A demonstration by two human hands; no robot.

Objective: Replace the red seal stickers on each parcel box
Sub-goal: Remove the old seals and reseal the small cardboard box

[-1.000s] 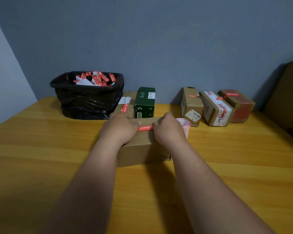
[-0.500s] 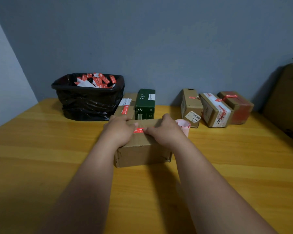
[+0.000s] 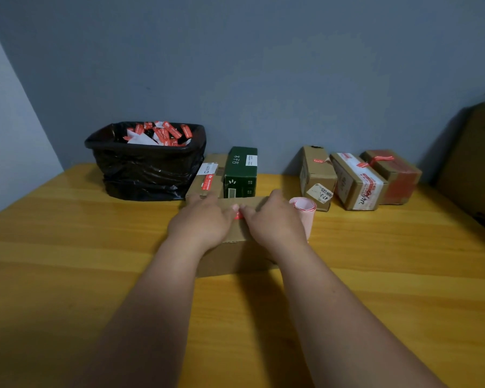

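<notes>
At frame centre, left hand (image 3: 205, 222) and right hand (image 3: 275, 222) lie flat, fingers extended, pressing the red seal sticker (image 3: 239, 216) onto the cardboard parcel box (image 3: 235, 257), whose long axis runs left-right on the desk (image 3: 67, 261).

Six parcel boxes (image 3: 237, 256), one bin (image 3: 144, 166), one sticker roll (image 3: 304, 212).

Near tabletop (image 3: 67, 275) open both sides; bin (image 3: 149, 169), green box (image 3: 241, 175), taped parcels (image 3: 359, 180) line back wall.
</notes>
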